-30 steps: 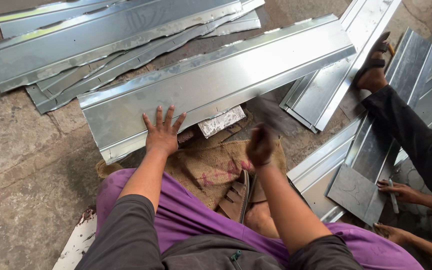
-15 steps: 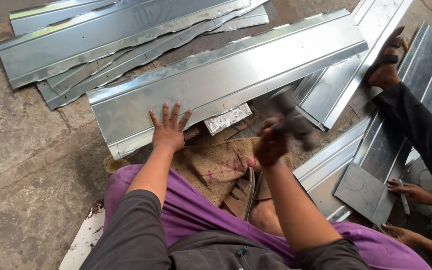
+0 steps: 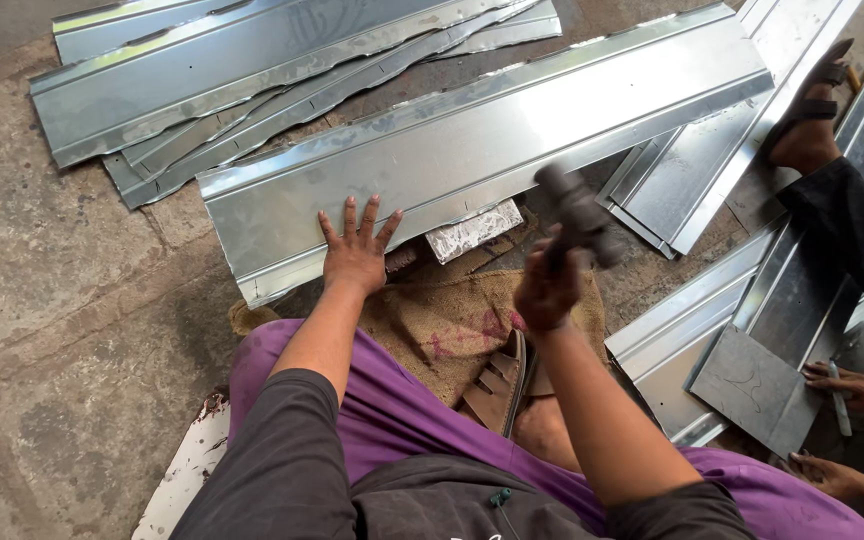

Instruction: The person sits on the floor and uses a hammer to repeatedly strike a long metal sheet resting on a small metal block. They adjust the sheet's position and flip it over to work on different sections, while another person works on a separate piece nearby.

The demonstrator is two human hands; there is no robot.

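Observation:
My left hand (image 3: 356, 250) lies flat, fingers spread, on the near edge of a long folded galvanized sheet-metal panel (image 3: 512, 130) on the floor. My right hand (image 3: 548, 287) is closed around the handle of a hammer (image 3: 574, 213), raised above the panel's near edge; the dark hammer head is blurred. I sit on brown sacking (image 3: 452, 320), wearing purple trousers, with a sandalled foot (image 3: 497, 385) tucked in front. A small piece of metal (image 3: 474, 231) sticks out from under the panel.
More bent metal panels (image 3: 252, 70) are stacked at the far left, and others (image 3: 712, 170) lie to the right. A person at the right, in dark trousers with a sandalled foot (image 3: 810, 120), holds a marker (image 3: 840, 400) over a grey sheet (image 3: 757, 385).
My right hand has lifted the hammer up and to the right. My left hand has stayed pressed on the panel. The view has shifted slightly.

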